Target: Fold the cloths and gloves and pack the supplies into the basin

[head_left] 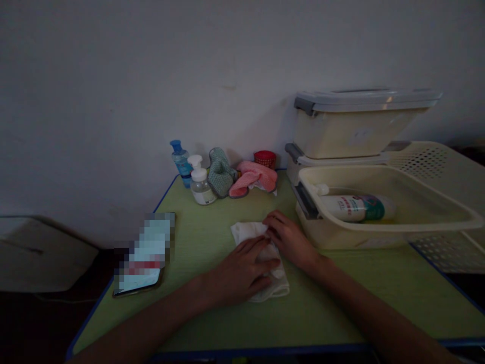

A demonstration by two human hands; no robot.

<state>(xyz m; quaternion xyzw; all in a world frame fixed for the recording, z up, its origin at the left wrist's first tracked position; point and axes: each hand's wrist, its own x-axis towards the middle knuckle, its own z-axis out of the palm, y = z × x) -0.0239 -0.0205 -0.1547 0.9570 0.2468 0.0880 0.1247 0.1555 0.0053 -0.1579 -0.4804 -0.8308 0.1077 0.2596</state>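
A white cloth [279,291], folded into a narrow strip, lies on the green table in front of me. Across its middle rests my left hand [248,268], palm down, with the fingers stretched and slightly apart. My right hand [290,240] is at the cloth's upper right edge, its fingers bent over the fabric and gripping it. The right thumb and part of the cloth are hidden beneath the hands. The fingertips of both hands come close together over the cloth.
On the green table [197,237] a phone [147,253] lies left. At the back stand a blue bottle [182,164], a pump bottle [202,187], a grey-green cloth [221,174], a pink cloth [255,178] and a red basket [265,158]. Right, an open bin [352,237] holds a white-and-green bottle [350,208]; lidded boxes [344,134] stand behind.
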